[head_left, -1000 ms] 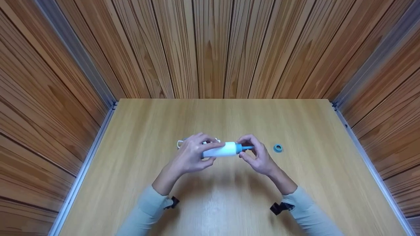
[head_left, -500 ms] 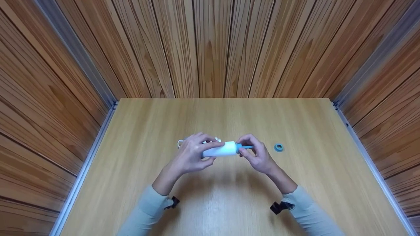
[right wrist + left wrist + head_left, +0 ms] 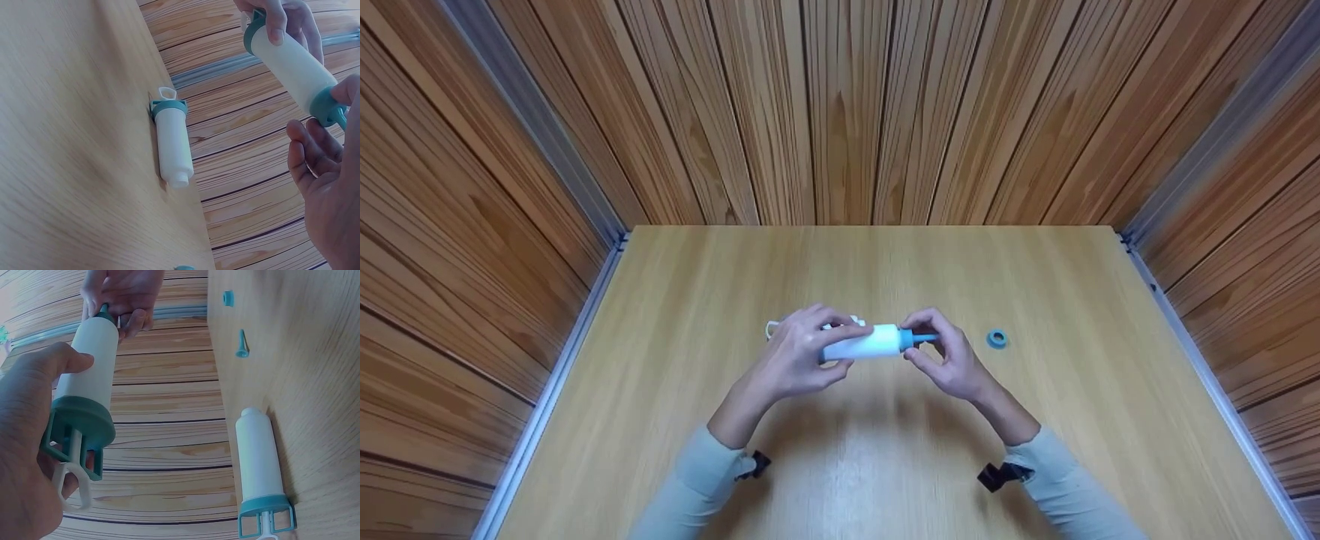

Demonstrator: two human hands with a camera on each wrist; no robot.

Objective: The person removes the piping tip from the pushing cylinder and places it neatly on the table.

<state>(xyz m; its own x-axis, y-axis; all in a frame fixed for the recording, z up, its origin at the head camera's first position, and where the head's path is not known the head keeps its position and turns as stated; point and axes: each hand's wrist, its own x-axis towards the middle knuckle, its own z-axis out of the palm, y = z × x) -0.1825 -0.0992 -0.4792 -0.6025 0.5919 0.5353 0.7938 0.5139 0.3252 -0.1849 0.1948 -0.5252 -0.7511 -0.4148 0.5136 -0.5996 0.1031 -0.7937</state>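
My left hand [image 3: 799, 356] grips the white barrel of an icing syringe [image 3: 874, 342], held roughly level above the table. Its teal end cap and white ring handle [image 3: 84, 486] show below that hand in the left wrist view. At the other end, my right hand [image 3: 954, 364] has thumb and fingers around the teal collar [image 3: 324, 107], from which a slim teal nozzle [image 3: 928, 337] points to the right. The thumb touches the collar in the right wrist view, with the other fingertips close under it.
A second icing syringe [image 3: 260, 458], without a nozzle, lies on the wooden table [image 3: 870, 270], mostly hidden behind my left hand in the head view. A loose teal collar [image 3: 997, 339] and a loose nozzle [image 3: 242, 346] lie on the table too. Wooden walls [image 3: 840, 112] surround it.
My right thumb came up onto the collar half a second ago and has now slid back to its lower edge. The left hand and the syringe have stayed in place.
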